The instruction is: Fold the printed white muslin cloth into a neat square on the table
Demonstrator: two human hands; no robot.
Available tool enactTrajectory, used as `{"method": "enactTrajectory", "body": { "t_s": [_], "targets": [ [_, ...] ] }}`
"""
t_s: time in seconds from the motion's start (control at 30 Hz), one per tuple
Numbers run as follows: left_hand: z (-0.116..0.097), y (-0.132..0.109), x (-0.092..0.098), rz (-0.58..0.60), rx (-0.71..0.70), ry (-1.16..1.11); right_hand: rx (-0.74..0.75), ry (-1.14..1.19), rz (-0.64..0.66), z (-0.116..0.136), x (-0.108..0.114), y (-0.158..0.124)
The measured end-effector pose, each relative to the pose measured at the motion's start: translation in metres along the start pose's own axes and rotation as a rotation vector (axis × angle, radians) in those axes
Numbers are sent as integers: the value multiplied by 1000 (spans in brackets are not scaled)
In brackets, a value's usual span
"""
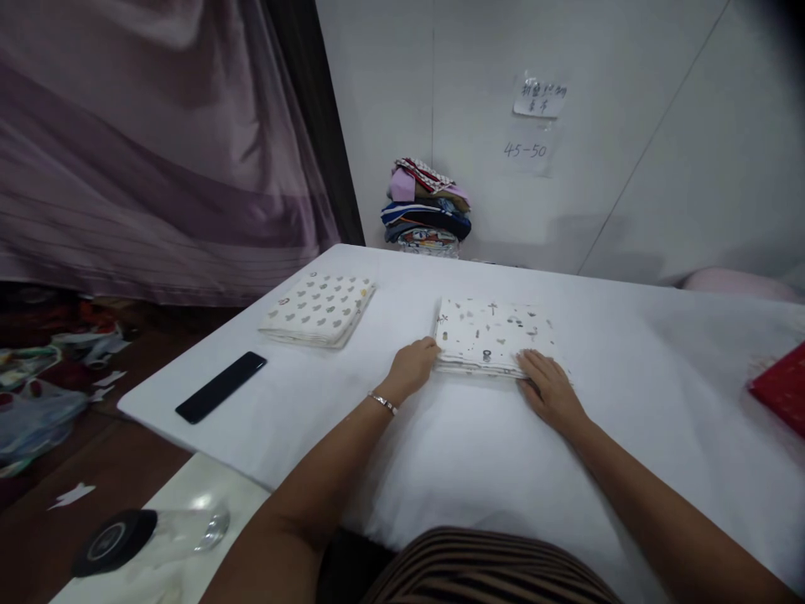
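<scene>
A white folded cloth (490, 327) with small scattered prints lies on the white-covered table in front of me, its layers showing along the near edge. My left hand (415, 367) is closed at its near left corner, the fingertips partly hidden against the side. At the near right corner, my right hand (550, 387) rests with fingers stretched flat on top and the thumb by the front edge. To the left lies a second folded white cloth (320, 306) with rows of grey prints.
A black phone (221, 387) lies near the left edge of the table (629, 361). Something red (781, 387) is at the far right. Stacked folded fabrics (428, 210) stand against the wall. Below left, a clear bottle (182, 530) with a black cap lies on a lower white surface.
</scene>
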State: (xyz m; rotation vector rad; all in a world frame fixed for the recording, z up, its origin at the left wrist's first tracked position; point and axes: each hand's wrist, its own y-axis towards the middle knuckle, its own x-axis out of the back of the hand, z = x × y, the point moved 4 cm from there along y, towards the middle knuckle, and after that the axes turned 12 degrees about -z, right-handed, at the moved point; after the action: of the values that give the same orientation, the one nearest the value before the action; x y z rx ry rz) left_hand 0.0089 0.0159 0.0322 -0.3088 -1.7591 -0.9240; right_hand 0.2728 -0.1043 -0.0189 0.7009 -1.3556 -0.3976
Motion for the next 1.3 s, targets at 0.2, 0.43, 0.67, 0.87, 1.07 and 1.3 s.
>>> {"method": "enactTrajectory", "body": {
  "t_s": [0.2, 0.43, 0.67, 0.87, 1.07, 1.3],
  "targets": [
    [5, -18, -11, 15, 117, -171, 5, 9, 17, -1, -2, 1],
    [16, -18, -15, -123, 559, -526, -52, 93, -10, -2, 1, 2],
    [16, -6, -18, -81, 729, -526, -363, 143, -206, -41, 26, 6],
    [22, 2, -28, -62, 743, -479, -1048, 270, -4, -87, 40, -6],
    [23, 6, -30, -113, 836, -636, -1155, 352, 184, -82, 37, -8],
    [12, 10, -24, -130, 1016, -880, -1172, 383, 256, -76, 33, -1]
  ]
}}
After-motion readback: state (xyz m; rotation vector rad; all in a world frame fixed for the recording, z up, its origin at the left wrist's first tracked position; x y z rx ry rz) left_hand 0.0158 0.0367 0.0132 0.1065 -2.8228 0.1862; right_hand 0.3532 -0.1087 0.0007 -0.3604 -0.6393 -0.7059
